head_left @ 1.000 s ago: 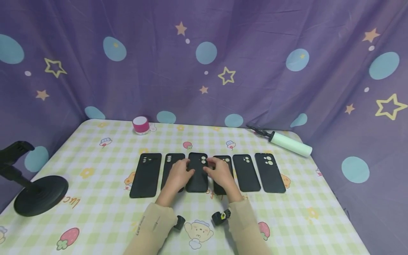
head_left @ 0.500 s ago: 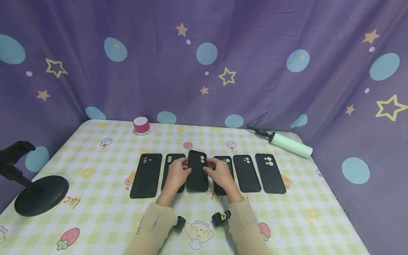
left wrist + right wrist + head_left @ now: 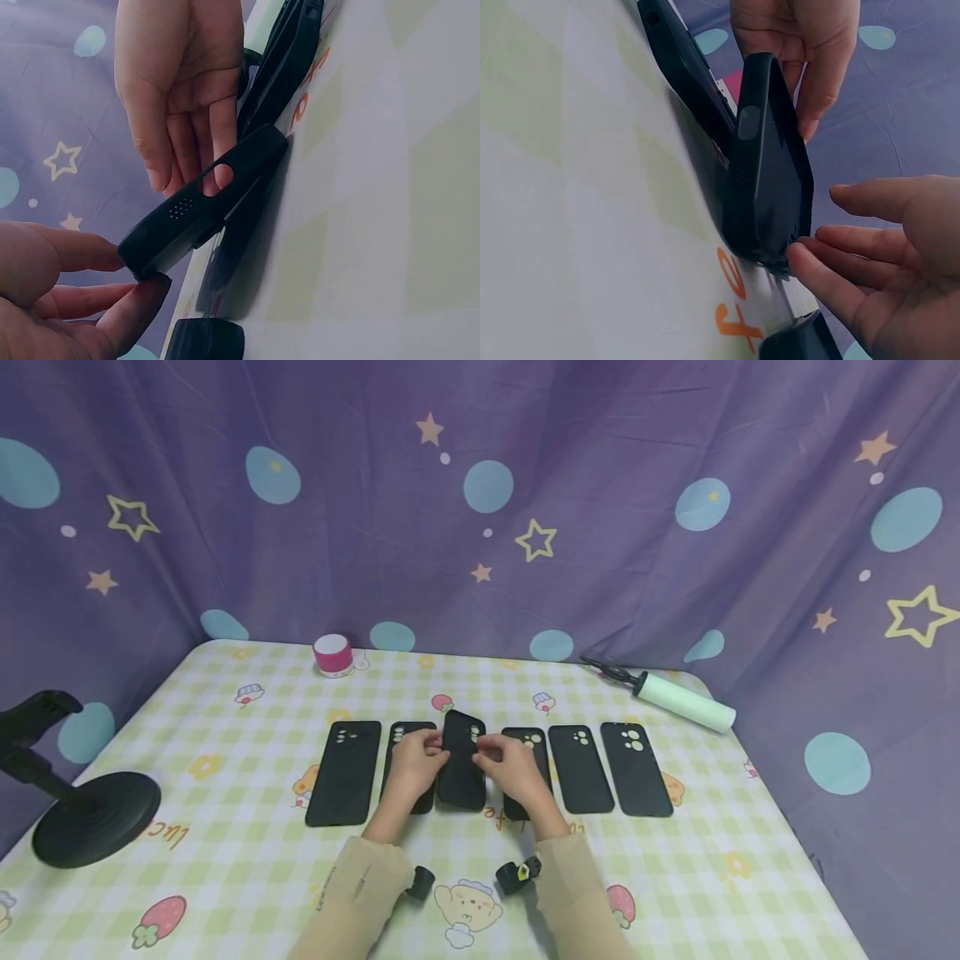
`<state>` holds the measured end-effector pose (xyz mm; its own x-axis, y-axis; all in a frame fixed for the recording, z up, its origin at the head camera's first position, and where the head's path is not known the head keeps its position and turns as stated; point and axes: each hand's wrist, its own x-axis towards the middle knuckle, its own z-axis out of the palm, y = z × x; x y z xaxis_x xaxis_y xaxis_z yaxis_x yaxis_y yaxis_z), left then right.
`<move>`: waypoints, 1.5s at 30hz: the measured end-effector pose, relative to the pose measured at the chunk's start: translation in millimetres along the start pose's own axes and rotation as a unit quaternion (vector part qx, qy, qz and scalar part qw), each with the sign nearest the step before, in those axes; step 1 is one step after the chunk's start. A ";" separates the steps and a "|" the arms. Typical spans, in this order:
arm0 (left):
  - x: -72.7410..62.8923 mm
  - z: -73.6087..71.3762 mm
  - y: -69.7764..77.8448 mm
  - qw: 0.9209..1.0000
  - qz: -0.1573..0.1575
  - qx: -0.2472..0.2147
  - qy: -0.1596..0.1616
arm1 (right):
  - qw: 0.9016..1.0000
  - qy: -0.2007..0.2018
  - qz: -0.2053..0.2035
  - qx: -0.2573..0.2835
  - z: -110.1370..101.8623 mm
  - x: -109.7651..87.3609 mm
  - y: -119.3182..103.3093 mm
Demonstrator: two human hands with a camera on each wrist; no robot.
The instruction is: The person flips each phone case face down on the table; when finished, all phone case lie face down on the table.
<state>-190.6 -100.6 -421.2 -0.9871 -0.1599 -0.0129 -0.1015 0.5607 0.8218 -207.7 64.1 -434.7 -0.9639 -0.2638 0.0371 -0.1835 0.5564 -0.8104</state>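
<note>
Several black phone cases lie in a row on the checked tablecloth. The third phone case from the left [image 3: 460, 772] is tilted, its left long edge raised and its right edge low. My left hand [image 3: 414, 766] pinches the raised edge between thumb and fingers. In the right wrist view, the case's hollow inside [image 3: 784, 172] faces my right hand [image 3: 900, 262], whose fingertips touch the low edge while the thumb stays apart. Part of the second case [image 3: 426, 799] is hidden under my left hand; my right hand overlaps the fourth case [image 3: 517, 808].
The first case [image 3: 342, 777] lies at the row's left end; the fifth [image 3: 581, 768] and sixth [image 3: 637, 768] are at its right. A black round-based stand [image 3: 97, 818] is at left. A pink-and-white tub [image 3: 332, 655] and a pale green hand pump [image 3: 684, 700] stand and lie farther back.
The third case lay flat between my hands; its left edge has been lifted by my left hand, tilting it increasingly rightward. My right hand has shifted slightly left.
</note>
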 end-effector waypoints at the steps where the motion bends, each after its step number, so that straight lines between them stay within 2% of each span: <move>1: -0.2 -0.3 0.3 1.000 0.002 -0.001 -0.001 | 1.000 -0.004 0.001 -0.001 0.2 -0.3 -0.4; 8: -0.3 -2.1 -0.4 0.998 0.031 -0.044 -0.012 | 1.000 -0.014 0.011 0.001 1.5 -0.5 -0.7; 11: -0.4 -2.9 -0.5 0.997 0.052 -0.054 -0.012 | 0.999 -0.021 0.028 0.037 2.5 -0.4 -0.8; 13: -0.2 -3.3 0.0 0.996 0.061 -0.061 -0.014 | 0.996 -0.027 0.041 0.080 3.4 -0.5 -1.0; 16: 0.2 -3.5 1.1 0.995 0.060 -0.080 -0.020 | 0.984 -0.036 0.060 0.166 5.3 0.1 -1.1; 19: 0.9 -3.7 1.7 0.994 0.056 -0.092 -0.025 | 0.967 -0.041 0.076 0.238 7.2 1.7 -0.5; 26: 0.4 -3.4 2.6 0.991 0.051 -0.111 -0.050 | 0.939 -0.048 0.104 0.323 10.9 5.0 -1.1; 29: -0.1 -2.9 2.6 0.990 0.052 -0.113 -0.061 | 0.934 -0.052 0.108 0.337 12.2 4.7 -2.2; 40: -1.4 1.0 2.6 0.992 0.057 -0.092 -0.072 | 0.934 -0.047 0.109 0.337 12.7 3.3 -5.3; 45: -0.5 3.3 -0.2 0.993 0.020 -0.085 -0.085 | 0.930 -0.047 0.110 0.347 11.5 3.4 -4.9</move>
<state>-190.5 -97.9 -423.3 -0.9980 0.0073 -0.0630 -0.0542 0.4162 0.9076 -207.9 51.5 -437.3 -0.9359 -0.2899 -0.2002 0.2178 -0.0293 -0.9756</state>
